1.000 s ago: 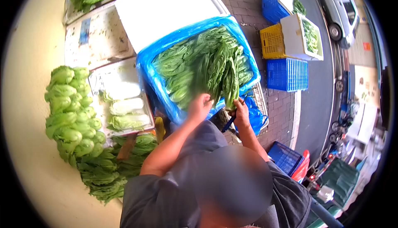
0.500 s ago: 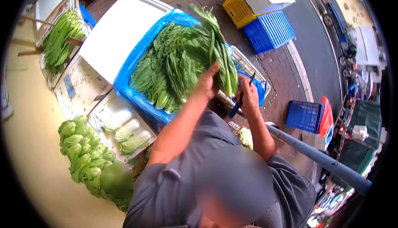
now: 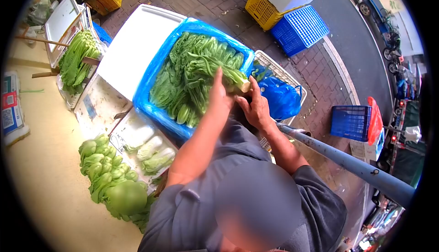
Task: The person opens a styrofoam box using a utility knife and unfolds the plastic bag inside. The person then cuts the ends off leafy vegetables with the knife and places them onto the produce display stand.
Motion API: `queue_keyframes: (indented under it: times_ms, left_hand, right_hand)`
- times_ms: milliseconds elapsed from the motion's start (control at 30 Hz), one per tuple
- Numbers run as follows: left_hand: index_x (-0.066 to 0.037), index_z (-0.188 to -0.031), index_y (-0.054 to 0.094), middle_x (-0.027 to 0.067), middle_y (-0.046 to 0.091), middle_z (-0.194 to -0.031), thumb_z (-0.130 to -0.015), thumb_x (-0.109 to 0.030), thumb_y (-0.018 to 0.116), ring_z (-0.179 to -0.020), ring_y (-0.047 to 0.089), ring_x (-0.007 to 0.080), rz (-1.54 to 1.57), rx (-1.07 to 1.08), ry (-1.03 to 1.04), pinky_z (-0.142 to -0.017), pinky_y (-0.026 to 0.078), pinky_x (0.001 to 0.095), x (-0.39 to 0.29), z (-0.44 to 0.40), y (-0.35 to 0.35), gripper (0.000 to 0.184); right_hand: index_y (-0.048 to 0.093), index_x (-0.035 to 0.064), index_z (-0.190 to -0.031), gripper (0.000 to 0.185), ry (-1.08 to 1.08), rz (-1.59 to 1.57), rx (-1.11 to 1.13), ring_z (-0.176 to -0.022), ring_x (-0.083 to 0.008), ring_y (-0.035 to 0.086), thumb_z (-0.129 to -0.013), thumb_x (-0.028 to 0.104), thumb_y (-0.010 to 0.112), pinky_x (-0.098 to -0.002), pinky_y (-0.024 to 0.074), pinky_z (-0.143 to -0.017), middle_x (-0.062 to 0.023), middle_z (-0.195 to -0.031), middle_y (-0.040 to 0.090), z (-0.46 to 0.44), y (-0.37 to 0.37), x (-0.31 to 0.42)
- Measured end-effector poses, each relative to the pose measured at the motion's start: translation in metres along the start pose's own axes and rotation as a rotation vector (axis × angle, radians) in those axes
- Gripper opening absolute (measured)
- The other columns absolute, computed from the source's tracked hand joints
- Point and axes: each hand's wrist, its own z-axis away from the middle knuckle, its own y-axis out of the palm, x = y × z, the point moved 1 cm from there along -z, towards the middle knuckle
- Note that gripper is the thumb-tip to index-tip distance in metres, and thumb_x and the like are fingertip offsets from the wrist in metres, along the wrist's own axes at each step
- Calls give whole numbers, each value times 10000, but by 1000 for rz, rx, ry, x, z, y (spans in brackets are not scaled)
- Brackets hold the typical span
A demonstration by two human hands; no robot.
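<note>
A leafy green bunch (image 3: 228, 74) lies slantwise over the heap of greens (image 3: 176, 75) in a box lined with blue plastic (image 3: 145, 92). My left hand (image 3: 221, 97) is against the near side of this bunch, its thumb up along the leaves and its other fingers mostly hidden below. The pale cut stem end points right, towards my right hand (image 3: 257, 108). That hand has its index finger and thumb spread apart beside the stem end, with its other fingers partly hidden. I cannot make out the knife in this view.
White foam lid (image 3: 137, 41) adjoins the box. Wrapped cabbages (image 3: 153, 153) and pale green heads (image 3: 103, 167) are at left. Right of the box are a blue bag (image 3: 278, 97) in a basket, stacked crates (image 3: 299, 30) and a slanting metal pole (image 3: 347, 160).
The leafy bunch has come down from a raised, upright hold onto the heap. My right hand's fingers have spread, and the knife seen in it before no longer shows. The view has shifted slightly.
</note>
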Motion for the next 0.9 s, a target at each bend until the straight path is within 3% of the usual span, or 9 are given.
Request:
queue_keyframes:
  times_ms: [100,200,400,500,700,900]
  left_hand:
    - [-40,-1186,573,125,657,-1080,-920,-466,646,-970,651,312,-19,-11,-34,-866,544,492,4,4,-4,507]
    - [-43,-1157,588,128,669,-1051,-920,-465,646,-936,664,318,-30,-24,-48,-845,553,490,10,8,-1,487]
    - [-45,-1158,579,133,667,-1066,-928,-437,642,-950,663,326,-82,-38,-61,-841,555,507,18,16,1,459]
    - [-51,-1172,571,135,664,-1073,-930,-425,642,-960,661,329,-88,-38,-75,-844,553,516,23,12,-3,451]
    - [-74,-1188,563,137,656,-1082,-927,-405,650,-982,652,335,-124,-82,-149,-861,540,522,22,12,0,430]
    - [-92,-1199,561,131,644,-1105,-920,-399,661,-1005,637,340,-116,-98,-216,-877,522,539,23,8,0,427]
  right_hand:
    - [289,-58,-1450,765,-93,16,-16,-762,-394,679,-852,139,723,-425,540,-665,-208,-923,693,2,-4,-4]
    - [263,-24,-1468,765,-57,27,35,-884,-380,693,-885,180,714,-400,534,-759,-214,-968,701,8,-9,-5]
    - [300,33,-1468,742,3,48,34,-910,-393,688,-875,176,723,-396,537,-762,-223,-981,699,20,-18,-11]
    - [380,63,-1446,673,79,-4,51,-928,-388,689,-874,160,722,-388,539,-772,-218,-1006,698,25,-25,-10]
    - [533,61,-1350,491,-33,-65,-45,-933,-396,686,-890,126,690,-402,553,-760,-241,-1014,684,27,-33,-18]
    - [547,48,-1343,417,61,-205,10,-998,-321,697,-942,122,637,-346,537,-810,-229,-1093,680,27,-41,-19]
